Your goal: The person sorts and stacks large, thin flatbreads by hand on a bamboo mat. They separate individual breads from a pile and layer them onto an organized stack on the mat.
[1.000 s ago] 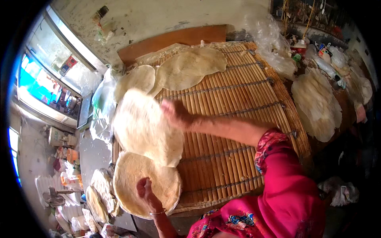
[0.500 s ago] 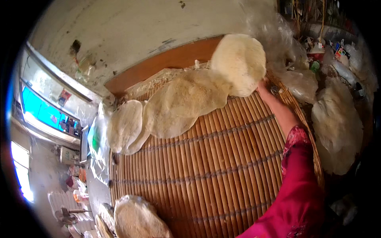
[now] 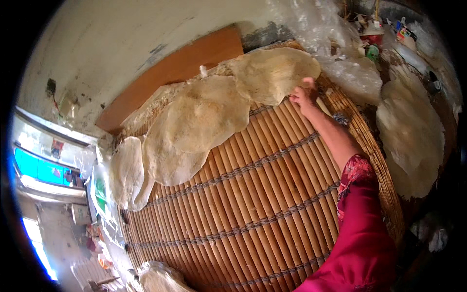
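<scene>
Overlapping pale rounds (image 3: 209, 114) line the slatted mat's (image 3: 243, 204) far side, with crumpled clear plastic (image 3: 357, 75) by its far right corner. From the near right, the red-sleeved arm (image 3: 335, 136) stretches far across. The right hand (image 3: 305, 96) is released, fingers loosely parted, at the far-right round's (image 3: 275, 70) edge; whether they touch is unclear.

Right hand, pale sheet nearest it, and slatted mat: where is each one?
Right hand (image 3: 305, 97): head view, middle of the hand.
Pale sheet (image 3: 271, 73): head view, middle of its upper surface.
Slatted mat (image 3: 262, 194): head view, bare slats near its middle.
</scene>
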Action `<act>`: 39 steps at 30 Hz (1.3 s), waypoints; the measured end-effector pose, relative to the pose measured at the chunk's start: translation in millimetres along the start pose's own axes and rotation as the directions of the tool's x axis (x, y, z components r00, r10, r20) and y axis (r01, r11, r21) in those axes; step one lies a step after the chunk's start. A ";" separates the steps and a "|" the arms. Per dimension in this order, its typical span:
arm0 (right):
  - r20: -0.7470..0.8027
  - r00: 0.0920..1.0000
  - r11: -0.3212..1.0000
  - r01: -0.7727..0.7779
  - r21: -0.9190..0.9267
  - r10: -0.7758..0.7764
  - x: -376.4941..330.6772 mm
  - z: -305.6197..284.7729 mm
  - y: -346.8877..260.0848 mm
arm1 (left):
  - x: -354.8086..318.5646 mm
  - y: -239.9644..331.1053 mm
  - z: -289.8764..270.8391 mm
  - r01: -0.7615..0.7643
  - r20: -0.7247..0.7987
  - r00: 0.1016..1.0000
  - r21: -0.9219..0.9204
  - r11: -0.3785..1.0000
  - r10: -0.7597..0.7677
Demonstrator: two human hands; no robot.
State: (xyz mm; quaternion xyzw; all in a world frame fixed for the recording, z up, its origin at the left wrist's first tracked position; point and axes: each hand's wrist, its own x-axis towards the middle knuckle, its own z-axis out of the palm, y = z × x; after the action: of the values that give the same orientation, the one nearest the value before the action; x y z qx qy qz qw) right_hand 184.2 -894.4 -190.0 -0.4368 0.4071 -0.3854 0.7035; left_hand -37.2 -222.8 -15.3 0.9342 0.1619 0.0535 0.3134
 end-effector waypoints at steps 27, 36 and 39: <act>0.260 0.964 0.960 0.025 -0.277 0.051 -200.6 -14.6 -5.5 | 13.4 -42.2 -26.9 -0.319 0.077 0.943 -0.068 0.945 0.324; 0.686 0.690 0.904 0.110 -0.414 0.230 -446.9 -73.8 -52.7 | -16.9 -173.9 -115.0 -0.350 -0.257 0.917 -0.156 0.924 0.304; 0.857 0.466 0.876 0.294 -0.383 0.219 -531.4 -50.7 -52.1 | -21.7 -166.1 -146.6 -0.147 -0.382 0.916 -0.044 0.988 0.119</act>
State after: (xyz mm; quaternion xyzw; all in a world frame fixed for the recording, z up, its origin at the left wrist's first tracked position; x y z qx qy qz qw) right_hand -69.0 -449.3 -30.7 -0.7409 0.0560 -0.0053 0.6693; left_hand -131.8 -22.0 1.6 0.9033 0.1532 0.2597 0.3052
